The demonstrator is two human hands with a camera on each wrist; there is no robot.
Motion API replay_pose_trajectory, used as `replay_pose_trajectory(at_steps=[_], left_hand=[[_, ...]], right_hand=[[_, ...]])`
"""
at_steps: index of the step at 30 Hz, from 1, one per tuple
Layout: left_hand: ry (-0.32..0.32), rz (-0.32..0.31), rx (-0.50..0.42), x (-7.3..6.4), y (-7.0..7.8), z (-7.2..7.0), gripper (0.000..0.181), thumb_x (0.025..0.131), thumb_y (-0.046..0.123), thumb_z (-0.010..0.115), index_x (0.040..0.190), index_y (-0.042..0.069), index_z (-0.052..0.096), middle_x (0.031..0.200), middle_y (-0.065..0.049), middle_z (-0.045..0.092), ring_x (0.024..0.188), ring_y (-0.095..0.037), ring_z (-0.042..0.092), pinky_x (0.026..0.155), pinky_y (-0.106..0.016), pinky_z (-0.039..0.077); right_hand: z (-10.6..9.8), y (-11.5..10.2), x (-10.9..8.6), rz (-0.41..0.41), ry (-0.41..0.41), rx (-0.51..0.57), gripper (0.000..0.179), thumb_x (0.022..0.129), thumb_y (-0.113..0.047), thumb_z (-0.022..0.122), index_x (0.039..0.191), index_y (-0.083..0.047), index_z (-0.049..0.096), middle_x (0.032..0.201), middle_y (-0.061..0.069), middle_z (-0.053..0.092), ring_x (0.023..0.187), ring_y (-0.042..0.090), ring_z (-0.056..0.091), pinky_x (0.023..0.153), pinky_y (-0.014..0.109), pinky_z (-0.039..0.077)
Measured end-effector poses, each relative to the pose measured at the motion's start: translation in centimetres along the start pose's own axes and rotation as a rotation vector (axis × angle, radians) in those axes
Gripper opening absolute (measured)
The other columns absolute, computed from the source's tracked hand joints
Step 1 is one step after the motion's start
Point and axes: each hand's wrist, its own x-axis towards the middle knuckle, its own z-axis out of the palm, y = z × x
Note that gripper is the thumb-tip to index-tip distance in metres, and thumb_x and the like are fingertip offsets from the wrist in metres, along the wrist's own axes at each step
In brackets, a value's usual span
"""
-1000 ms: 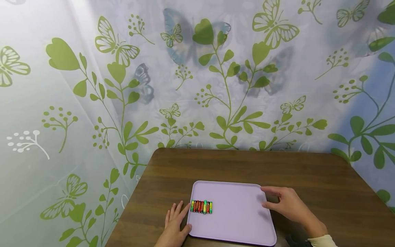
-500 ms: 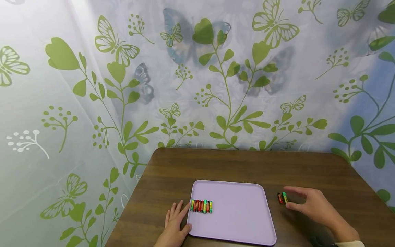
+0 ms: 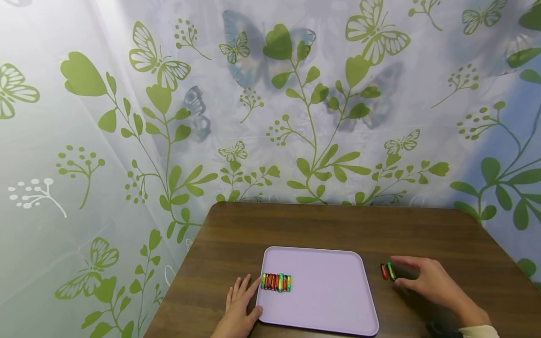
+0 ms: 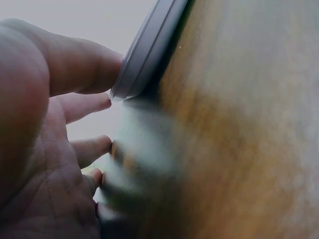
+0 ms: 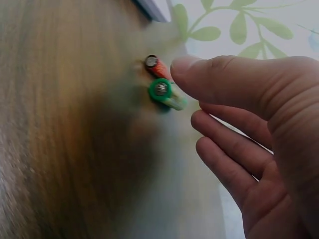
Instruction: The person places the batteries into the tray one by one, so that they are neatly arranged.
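A pale purple tray (image 3: 323, 288) lies on the table, with a row of several red, green and yellow batteries (image 3: 276, 282) side by side along its left part. My left hand (image 3: 238, 312) rests at the tray's left edge, fingers spread; in the left wrist view the thumb touches the tray rim (image 4: 142, 55). Right of the tray, a red battery (image 3: 383, 271) and a green-and-yellow battery (image 3: 391, 271) lie on the wood. My right hand (image 3: 433, 284) is just right of this pair, thumb and fingers apart. In the right wrist view the green battery (image 5: 160, 89) shows beyond the thumb tip.
The brown wooden table (image 3: 329, 225) has rounded far corners. Behind it and along the left hangs a white curtain (image 3: 262, 164) printed with green leaves and butterflies. A dark band (image 3: 441, 328) sits near my right wrist, by a light sleeve (image 3: 479, 331).
My right hand has moved rightward from the tray's right edge to beside the two loose batteries, which now show. My left hand has stayed at the tray's left edge.
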Motion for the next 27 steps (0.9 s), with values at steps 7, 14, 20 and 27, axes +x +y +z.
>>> replay_pose_trajectory(at_steps=[7,14,20,27], left_hand=[[0.028,0.044,-0.045,-0.1,-0.4,0.3,0.072,0.094,0.012,0.073,0.162,0.008,0.051,0.17,-0.043,0.027,0.157,-0.071,0.003,0.121,-0.079,-0.015],[0.021,0.019,-0.044,0.0,-0.5,0.3,0.072,0.094,0.013,0.073,0.163,0.011,0.051,0.172,-0.041,0.026,0.158,-0.07,0.001,0.124,-0.072,-0.019],[0.017,0.009,-0.039,0.0,-0.2,0.3,0.072,0.094,0.012,0.073,0.162,0.009,0.051,0.172,-0.04,0.027,0.159,-0.069,0.002,0.124,-0.072,-0.017],[-0.021,-0.017,-0.024,0.0,0.5,-0.1,0.073,0.095,0.011,0.073,0.164,0.007,0.049,0.174,-0.039,0.023,0.16,-0.069,-0.002,0.121,-0.081,-0.014]], right_hand=[[1.1,0.0,0.6,0.002,-0.009,-0.001,0.064,0.076,-0.036,0.1,0.132,-0.012,0.079,0.126,0.011,0.082,0.112,0.028,0.077,0.084,0.035,0.062],[1.7,0.1,0.7,0.011,-0.03,0.02,0.059,0.079,-0.026,0.098,0.133,-0.009,0.078,0.125,0.016,0.081,0.111,0.037,0.078,0.085,0.034,0.062],[1.7,0.1,0.6,0.047,-0.037,0.027,0.057,0.081,-0.023,0.096,0.133,-0.009,0.078,0.126,0.017,0.081,0.108,0.038,0.08,0.085,0.04,0.065],[1.4,-0.4,0.6,0.034,0.003,0.018,0.055,0.082,-0.026,0.097,0.131,-0.01,0.079,0.123,0.013,0.082,0.105,0.035,0.081,0.084,0.035,0.064]])
